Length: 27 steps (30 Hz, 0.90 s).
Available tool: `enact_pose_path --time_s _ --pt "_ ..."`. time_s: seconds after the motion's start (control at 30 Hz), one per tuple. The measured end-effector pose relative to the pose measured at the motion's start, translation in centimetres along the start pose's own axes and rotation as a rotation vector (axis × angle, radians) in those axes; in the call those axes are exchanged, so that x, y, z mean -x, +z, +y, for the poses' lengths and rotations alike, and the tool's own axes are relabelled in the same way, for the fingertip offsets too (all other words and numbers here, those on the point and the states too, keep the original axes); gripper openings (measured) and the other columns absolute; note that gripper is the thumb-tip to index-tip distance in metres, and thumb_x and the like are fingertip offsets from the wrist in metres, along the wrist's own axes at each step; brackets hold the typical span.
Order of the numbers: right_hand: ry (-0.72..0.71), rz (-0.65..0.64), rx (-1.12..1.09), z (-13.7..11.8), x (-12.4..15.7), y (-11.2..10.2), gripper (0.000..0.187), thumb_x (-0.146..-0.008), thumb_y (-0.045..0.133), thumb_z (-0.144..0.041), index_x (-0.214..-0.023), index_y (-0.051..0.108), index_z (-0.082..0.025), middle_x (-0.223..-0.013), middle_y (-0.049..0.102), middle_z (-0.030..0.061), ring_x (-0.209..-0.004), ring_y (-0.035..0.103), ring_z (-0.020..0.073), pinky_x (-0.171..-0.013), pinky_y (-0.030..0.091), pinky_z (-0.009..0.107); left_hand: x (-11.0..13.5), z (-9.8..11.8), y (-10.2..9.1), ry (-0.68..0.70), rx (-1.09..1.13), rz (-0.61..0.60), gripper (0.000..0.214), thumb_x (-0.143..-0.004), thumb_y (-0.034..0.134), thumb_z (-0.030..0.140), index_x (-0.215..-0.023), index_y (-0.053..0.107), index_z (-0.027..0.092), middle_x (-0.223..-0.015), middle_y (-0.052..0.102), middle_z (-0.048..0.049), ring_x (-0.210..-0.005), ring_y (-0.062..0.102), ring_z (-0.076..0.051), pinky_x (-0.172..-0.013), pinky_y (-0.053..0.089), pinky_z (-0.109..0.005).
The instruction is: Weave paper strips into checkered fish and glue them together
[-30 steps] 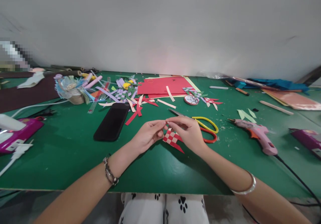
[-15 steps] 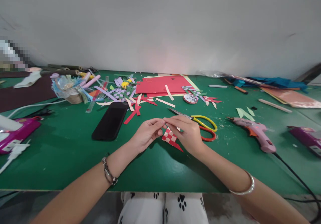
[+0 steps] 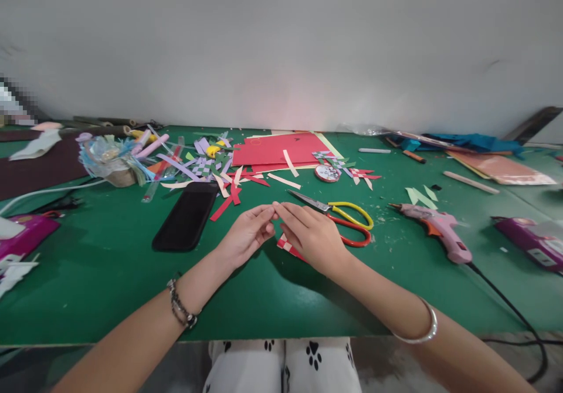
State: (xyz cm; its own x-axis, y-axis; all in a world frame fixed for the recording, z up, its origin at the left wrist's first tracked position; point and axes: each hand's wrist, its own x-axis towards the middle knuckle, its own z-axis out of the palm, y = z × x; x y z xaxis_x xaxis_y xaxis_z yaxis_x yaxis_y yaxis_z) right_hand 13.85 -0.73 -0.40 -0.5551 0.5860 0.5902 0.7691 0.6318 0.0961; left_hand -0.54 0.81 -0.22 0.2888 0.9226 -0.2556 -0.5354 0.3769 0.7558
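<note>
My left hand [image 3: 247, 236] and my right hand [image 3: 313, 237] meet above the table, thumbs and forefingers pinched together at the tips. Whatever lies between those fingertips is too small to make out. Below my right hand, a woven red-and-white checkered paper piece [image 3: 287, 244] is partly covered by the palm and fingers. Just beyond the right hand lie scissors [image 3: 326, 207] with one yellow and one orange-red handle loop, blades pointing to the left. A black phone [image 3: 186, 217] lies flat to the left of my left hand.
Red paper sheets [image 3: 281, 149] lie at the back, beside tangled paper strips [image 3: 206, 167] and a small round tin [image 3: 327, 173]. On the right rest a pink glue gun [image 3: 440, 227] with a black cord and a purple power strip [image 3: 530, 241]. Another purple power strip [image 3: 30, 234] sits at left.
The view has shifted slightly, so most things appear farther left. My right hand now covers more of the checkered paper. Both hands keep their fingertips together.
</note>
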Motion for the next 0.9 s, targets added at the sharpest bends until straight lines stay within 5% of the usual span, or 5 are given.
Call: enact_pose_path --time_s 0.2,0.47,0.7,0.9 --pt "-0.025 -0.089 0.120 0.1 0.0 0.1 0.041 -0.079 0.038 -0.011 -0.119 0.047 -0.010 -0.114 0.055 0.0099 -0.081 0.055 0.0194 -0.070 0.046 0.033 -0.2 0.0 -0.3 0.024 -0.081 0.096 0.029 -0.043 0.078 0.029 -0.063 0.066 0.012 -0.062 0.063 0.0024 -0.039 0.045 0.000 -0.040 0.039 -0.012" --pt "0.115 -0.211 -0.170 -0.6 -0.1 -0.1 0.047 -0.078 0.036 -0.013 -0.125 0.039 -0.012 -0.120 0.050 0.0091 -0.092 0.053 0.0188 -0.074 0.048 0.032 -0.3 0.1 -0.4 0.062 -0.094 0.106 0.032 -0.042 0.079 0.029 -0.066 0.066 0.011 -0.061 0.062 0.0022 -0.038 0.045 0.000 -0.040 0.039 -0.011" --pt "0.077 -0.179 -0.111 -0.6 -0.1 0.0 0.047 -0.078 0.038 -0.015 -0.124 0.039 -0.007 -0.118 0.051 0.0132 -0.091 0.053 0.0230 -0.073 0.047 0.037 -0.1 0.2 -0.3 0.071 -0.088 0.084 0.031 -0.045 0.078 0.027 -0.069 0.066 0.011 -0.057 0.059 0.0034 -0.038 0.042 0.001 -0.040 0.039 -0.011" --pt "0.218 0.032 -0.257 0.8 -0.4 -2.5 0.038 -0.079 0.039 -0.019 -0.116 0.045 -0.015 -0.107 0.057 0.0103 -0.091 0.056 0.0175 -0.073 0.047 0.030 -0.1 0.1 -0.3 0.085 -0.036 0.095 0.026 -0.045 0.078 0.025 -0.063 0.065 0.011 -0.053 0.057 0.0041 -0.038 0.043 0.000 -0.040 0.040 -0.011"
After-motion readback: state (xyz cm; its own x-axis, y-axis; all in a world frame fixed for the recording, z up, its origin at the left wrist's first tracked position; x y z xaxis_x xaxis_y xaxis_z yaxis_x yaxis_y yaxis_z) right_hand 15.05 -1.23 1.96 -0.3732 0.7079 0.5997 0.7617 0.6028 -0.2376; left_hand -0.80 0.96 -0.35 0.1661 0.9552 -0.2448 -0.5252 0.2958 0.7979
